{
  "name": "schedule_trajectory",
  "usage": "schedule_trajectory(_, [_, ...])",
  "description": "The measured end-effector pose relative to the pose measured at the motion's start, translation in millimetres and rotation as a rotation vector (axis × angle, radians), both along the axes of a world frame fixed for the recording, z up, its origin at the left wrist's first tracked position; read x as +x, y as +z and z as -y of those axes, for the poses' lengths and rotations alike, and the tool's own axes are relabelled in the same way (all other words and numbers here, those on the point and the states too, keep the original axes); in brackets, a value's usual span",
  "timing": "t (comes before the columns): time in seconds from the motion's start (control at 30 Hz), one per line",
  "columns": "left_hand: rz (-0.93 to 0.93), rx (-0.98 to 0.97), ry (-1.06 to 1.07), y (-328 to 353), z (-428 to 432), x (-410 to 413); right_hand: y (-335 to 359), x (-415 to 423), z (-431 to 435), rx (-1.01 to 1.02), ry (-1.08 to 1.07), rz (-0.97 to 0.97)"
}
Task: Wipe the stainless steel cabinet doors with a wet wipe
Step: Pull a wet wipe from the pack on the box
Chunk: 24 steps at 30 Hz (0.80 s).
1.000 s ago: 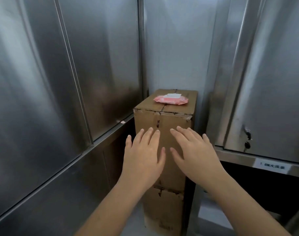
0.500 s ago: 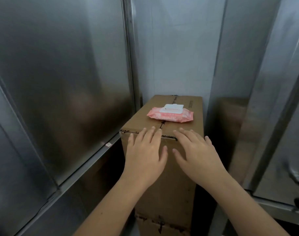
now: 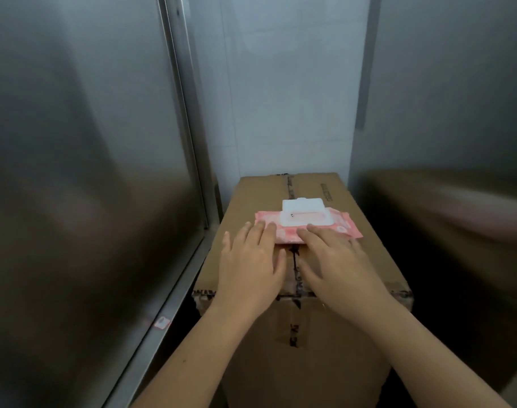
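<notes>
A pink pack of wet wipes (image 3: 339, 225) with a white flip lid lies on top of a tall cardboard box (image 3: 319, 189). My left hand (image 3: 251, 263) hovers flat over the box, its fingertips reaching the pack's near left edge. To its right, my right hand (image 3: 336, 266) is spread flat too, with fingertips on the pack's near edge below the lid. Neither hand holds anything. A large stainless steel cabinet door (image 3: 83, 172) fills the left side. Another steel cabinet (image 3: 445, 98) stands on the right.
A white tiled wall (image 3: 283, 89) closes the narrow gap behind the box. A steel ledge (image 3: 163, 307) with a small pink and white sticker (image 3: 160, 322) runs along the foot of the left door. The box is reflected in the right cabinet.
Both hands have moved forward from the box's front face, over its top edge, to the near side of the wipes pack. The view has come closer and tilted down.
</notes>
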<state>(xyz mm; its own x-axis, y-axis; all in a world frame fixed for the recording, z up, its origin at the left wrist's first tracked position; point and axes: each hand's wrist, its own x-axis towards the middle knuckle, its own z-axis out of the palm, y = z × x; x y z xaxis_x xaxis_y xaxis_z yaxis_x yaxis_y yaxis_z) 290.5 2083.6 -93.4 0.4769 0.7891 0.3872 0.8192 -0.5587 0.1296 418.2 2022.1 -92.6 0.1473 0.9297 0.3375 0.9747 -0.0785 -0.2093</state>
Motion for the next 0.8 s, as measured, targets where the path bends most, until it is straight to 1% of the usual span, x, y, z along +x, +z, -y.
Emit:
schedule_trajectory(0.23, [0.000, -0.005, -0.112, -1.3, -44.9, 15.0, -3.9, 11.2, -32.4, -0.045, -0.089, -0.012])
schedule_trajectory(0.5, [0.010, -0.018, -0.126, -5.9, -80.1, 26.5, -5.5, 29.4, -70.8, -0.062, -0.030, -0.045])
schedule_trajectory(0.67, [-0.016, -0.046, -0.144, -12.8, -86.9, 29.9, -8.2, 37.6, -80.1, -0.087, -0.006, -0.015])
schedule_trajectory(0.8, [-0.002, -0.034, -0.158, -19.8, -88.8, 32.8, -11.0, 39.8, -83.1, -0.104, 0.014, 0.054])
